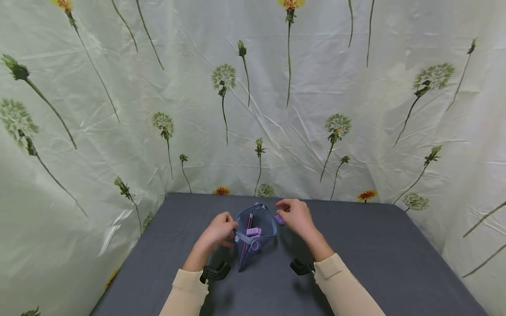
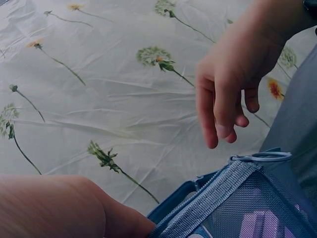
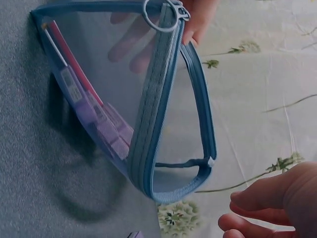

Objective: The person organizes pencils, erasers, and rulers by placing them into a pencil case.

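A blue mesh zip pouch (image 1: 268,214) stands propped on the table with its zipped mouth spread wide. My left hand (image 1: 219,230) pinches the rim at its left side, thumb on the edge. Through the mesh show several purple-and-white erasers (image 3: 104,119) and slim pencils (image 3: 74,69), one of them pink-red. My right hand (image 1: 296,215) hovers just right of the mouth, fingers loosely bent, with nothing between them. Another purple eraser (image 1: 280,220) lies on the table beneath its fingertips. A round zip pull (image 3: 159,20) hangs from the zipper.
The dark grey table (image 1: 356,263) reaches back to a pale curtain (image 1: 197,109) printed with dandelions, which also hangs along both sides. Black camera straps (image 1: 215,272) circle both wrists below cream sleeves (image 1: 348,285).
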The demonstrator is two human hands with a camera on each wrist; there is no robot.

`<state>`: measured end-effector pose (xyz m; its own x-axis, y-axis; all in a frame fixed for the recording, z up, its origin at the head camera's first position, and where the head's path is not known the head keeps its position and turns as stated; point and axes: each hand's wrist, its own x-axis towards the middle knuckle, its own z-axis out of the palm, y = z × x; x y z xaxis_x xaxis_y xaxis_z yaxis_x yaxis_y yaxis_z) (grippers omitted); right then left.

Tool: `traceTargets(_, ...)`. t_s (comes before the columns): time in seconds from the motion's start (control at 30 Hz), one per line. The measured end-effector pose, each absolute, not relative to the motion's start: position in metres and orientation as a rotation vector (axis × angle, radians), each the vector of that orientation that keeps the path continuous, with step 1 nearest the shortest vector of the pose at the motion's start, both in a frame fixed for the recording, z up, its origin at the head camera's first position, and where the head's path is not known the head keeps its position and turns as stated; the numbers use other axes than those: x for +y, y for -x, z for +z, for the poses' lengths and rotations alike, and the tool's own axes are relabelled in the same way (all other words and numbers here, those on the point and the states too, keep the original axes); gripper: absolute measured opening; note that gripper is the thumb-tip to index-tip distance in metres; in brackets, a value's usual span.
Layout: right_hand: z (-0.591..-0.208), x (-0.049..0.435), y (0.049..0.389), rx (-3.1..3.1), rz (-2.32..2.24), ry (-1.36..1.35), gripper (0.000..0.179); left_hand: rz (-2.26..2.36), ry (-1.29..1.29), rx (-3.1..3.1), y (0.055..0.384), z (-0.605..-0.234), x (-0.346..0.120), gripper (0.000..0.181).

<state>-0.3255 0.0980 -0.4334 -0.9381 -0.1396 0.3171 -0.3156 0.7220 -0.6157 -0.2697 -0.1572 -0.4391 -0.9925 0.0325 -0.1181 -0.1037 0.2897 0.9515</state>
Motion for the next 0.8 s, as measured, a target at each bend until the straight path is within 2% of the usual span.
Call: traceTargets(0.8,-0.462,0.111,0.340,-2.705,1.047,-0.298,0.022,1.824,0.068,2.367,0.271,-0.439,-0.160,0.018)
